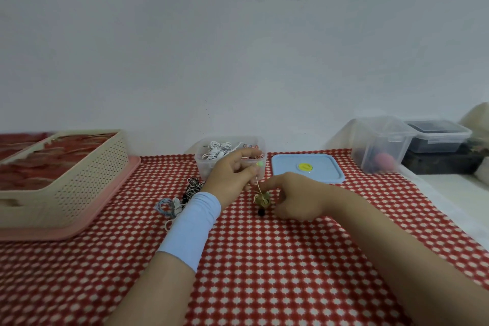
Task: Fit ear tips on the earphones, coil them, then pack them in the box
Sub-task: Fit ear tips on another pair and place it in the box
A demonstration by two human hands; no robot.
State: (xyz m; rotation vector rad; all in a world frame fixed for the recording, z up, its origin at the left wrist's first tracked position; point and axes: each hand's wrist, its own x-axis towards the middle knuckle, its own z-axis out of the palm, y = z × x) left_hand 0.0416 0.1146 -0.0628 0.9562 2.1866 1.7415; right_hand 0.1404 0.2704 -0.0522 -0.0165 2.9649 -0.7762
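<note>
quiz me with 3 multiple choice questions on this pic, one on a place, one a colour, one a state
1. Where is the blue lid relative to the clear box? A on top of it; B on the tablecloth to its right; C under it
2. What colour is the ear tip on the cord the left hand pinches? A green; B red; C white
3. The clear box is: A lidded; B open with earphones inside; C open and empty
Answers: B, the lid lies flat beside the box; A, the tip by the thumb is green; B, white earphones show through its open top.
</note>
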